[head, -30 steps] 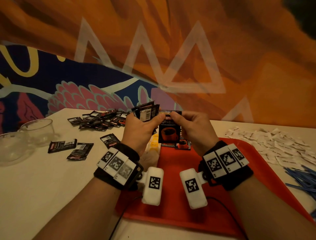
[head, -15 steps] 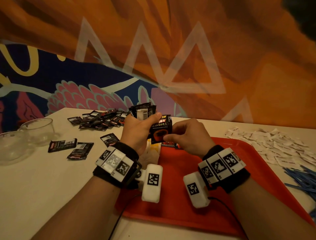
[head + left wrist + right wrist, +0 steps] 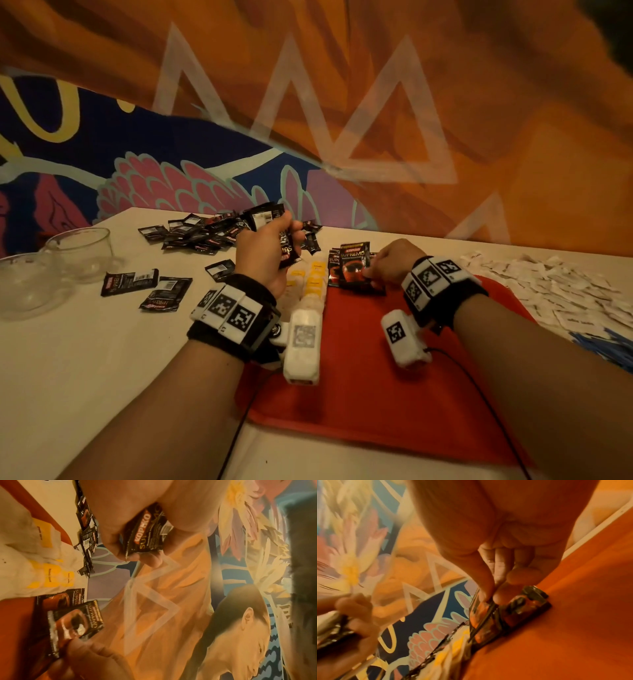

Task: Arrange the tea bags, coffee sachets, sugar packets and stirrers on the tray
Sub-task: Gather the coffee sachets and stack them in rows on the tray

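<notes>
Both arms are bare, no sleeves. Each wrist has a chunky black band [image 3: 236, 329] topped with a row of white blocks printed with black square marker codes; the other band [image 3: 442, 291] matches. Off each band hangs a rounded white camera pod with its own marker, left pod [image 3: 303, 342], right pod [image 3: 404, 339]. Thin black cables trail from them toward 6 o'clock.

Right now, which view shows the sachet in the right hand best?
Head view: the sachet shows its whole front, pinched at its lower edge by the right hand over the far end of the red tray. Left wrist shows its face too, but blurred and sideways. Right wrist sees it edge-on, blurred.
</notes>
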### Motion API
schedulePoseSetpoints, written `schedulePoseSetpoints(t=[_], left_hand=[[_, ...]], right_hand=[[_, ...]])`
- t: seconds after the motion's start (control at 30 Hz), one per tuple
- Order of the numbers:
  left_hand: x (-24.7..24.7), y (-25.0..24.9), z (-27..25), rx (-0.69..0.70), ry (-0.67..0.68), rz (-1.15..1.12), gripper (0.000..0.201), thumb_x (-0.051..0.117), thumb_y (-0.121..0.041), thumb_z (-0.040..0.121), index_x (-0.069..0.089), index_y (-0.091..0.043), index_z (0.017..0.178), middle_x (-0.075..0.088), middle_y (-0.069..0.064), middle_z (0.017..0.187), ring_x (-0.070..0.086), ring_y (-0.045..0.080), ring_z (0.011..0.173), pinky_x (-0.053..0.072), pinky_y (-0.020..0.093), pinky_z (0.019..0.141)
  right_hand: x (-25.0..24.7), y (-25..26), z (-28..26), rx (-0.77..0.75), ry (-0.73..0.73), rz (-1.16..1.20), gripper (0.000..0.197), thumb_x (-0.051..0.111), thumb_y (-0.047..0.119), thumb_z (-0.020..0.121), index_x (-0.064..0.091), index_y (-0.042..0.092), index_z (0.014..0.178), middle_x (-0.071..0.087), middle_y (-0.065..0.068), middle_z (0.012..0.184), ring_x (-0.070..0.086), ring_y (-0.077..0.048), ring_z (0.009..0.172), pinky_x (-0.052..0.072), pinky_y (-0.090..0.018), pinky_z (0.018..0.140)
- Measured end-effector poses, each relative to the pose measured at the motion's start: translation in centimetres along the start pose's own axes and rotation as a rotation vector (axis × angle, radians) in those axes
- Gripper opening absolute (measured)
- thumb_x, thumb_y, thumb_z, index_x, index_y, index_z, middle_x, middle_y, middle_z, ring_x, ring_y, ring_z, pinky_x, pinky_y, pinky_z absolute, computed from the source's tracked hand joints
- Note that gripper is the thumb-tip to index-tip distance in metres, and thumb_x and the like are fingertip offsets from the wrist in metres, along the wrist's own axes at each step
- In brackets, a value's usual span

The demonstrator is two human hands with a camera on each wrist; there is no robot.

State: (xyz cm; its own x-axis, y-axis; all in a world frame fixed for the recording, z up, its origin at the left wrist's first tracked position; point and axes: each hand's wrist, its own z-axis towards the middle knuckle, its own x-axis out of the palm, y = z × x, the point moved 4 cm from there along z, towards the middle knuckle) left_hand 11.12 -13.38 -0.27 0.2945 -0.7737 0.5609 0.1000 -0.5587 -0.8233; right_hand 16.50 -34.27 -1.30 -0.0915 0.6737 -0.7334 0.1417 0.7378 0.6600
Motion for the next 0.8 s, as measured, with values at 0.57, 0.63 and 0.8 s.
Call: schedulePoseSetpoints(t=[0.57,0.63,0.8], left_hand=[[-0.4,0.0,0.4,-0.023,0.006,-0.033,0.018,0.064,-0.013,0.095,0.069,-0.002,0.108,0.071,0.005,0.081,0.065,0.014,0.067,0.052,0.031,0.069],[-0.4,0.0,0.3,-0.026,0.001,-0.021,0.016,0.064,-0.013,0.095,0.069,-0.002,0.105,0.071,0.005,0.08,0.065,0.014,0.067,0.051,0.028,0.065],[-0.3,0.3,0.4,-0.037,0.0,0.007,0.014,0.064,-0.014,0.095,0.069,-0.005,0.104,0.071,0.004,0.08,0.065,0.013,0.066,0.05,0.028,0.064]], right_hand=[[2.4,0.9,2.2,0.108,0.053,-0.146,0.023,0.079,0.024,0.082,0.065,0.008,0.092,0.074,-0.004,0.076,0.065,-0.011,0.056,0.049,-0.024,0.052],[2.4,0.7,2.3,0.113,0.044,-0.152,0.023,0.08,0.025,0.082,0.065,0.009,0.091,0.073,-0.002,0.071,0.063,-0.009,0.049,0.043,-0.02,0.045],[2.5,0.4,2.8,0.12,0.053,-0.078,0.029,0.082,0.022,0.079,0.068,0.006,0.099,0.076,-0.005,0.074,0.074,-0.015,0.072,0.06,-0.033,0.077]])
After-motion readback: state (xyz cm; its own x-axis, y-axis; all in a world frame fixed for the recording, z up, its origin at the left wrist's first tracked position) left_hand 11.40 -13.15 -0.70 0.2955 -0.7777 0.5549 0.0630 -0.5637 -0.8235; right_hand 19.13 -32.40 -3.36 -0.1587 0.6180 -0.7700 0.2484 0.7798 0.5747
